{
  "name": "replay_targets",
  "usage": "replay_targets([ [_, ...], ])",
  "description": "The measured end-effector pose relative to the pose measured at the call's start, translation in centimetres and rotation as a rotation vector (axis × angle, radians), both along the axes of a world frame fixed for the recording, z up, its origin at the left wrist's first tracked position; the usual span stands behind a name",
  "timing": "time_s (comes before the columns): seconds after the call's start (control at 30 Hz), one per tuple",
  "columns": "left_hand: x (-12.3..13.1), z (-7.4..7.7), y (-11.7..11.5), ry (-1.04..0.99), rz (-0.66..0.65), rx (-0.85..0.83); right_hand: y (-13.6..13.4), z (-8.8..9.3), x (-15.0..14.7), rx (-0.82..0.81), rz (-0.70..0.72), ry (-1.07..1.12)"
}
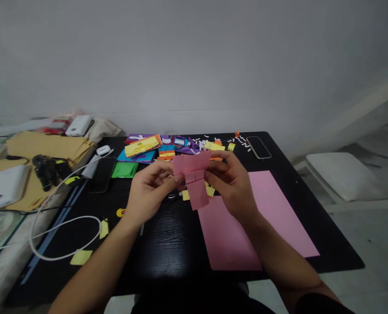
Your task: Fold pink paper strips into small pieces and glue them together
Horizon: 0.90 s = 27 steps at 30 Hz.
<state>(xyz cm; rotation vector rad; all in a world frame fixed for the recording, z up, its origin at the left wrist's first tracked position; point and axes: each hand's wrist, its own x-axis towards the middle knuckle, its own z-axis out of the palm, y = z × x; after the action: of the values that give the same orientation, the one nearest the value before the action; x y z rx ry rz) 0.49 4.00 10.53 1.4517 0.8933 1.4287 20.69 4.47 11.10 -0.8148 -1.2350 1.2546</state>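
Between both hands, raised above the black table (168, 244), is a folded piece of pink paper (198, 192). Its upper part spreads wide and a narrower strip hangs below, with creases where the two meet. My left hand (154, 185) pinches its left side between thumb and fingers. On the other side my right hand (229, 181) grips it, the thumb near the crease. Some fingertips are hidden behind the paper. Large pink sheets (282, 213) lie flat on the table under my right forearm.
Folded coloured papers (141, 147), a green paper stack (124, 170) and scattered scraps (200, 145) lie along the back. One phone (258, 147) rests at back right, another dark phone (103, 174) at left. A white cable (66, 254) loops over the left side, near yellow paper pieces (81, 257).
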Motion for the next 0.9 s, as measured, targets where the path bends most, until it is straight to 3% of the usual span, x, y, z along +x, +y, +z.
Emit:
replay_targets([
  [0.37, -0.08, -0.24, -0.28, 0.240, -0.014, 0.158, 0.78, -0.31, 0.62, -0.021, 0.058, -0.083],
  [0.6, -0.31, 0.17, -0.64, 0.331, 0.107, 0.313, 0.73, 0.08, 1.02, -0.024, 0.090, 0.025],
  [0.7, -0.42, 0.47, -0.79, 0.385, 0.066, 0.373, 0.39, 0.10, 0.84, 0.003, 0.061, -0.040],
  [0.9, -0.41, 0.35, -0.93, 0.289, -0.005, 0.273, -0.09, -0.31, 0.25, 0.134, -0.026, -0.198],
])
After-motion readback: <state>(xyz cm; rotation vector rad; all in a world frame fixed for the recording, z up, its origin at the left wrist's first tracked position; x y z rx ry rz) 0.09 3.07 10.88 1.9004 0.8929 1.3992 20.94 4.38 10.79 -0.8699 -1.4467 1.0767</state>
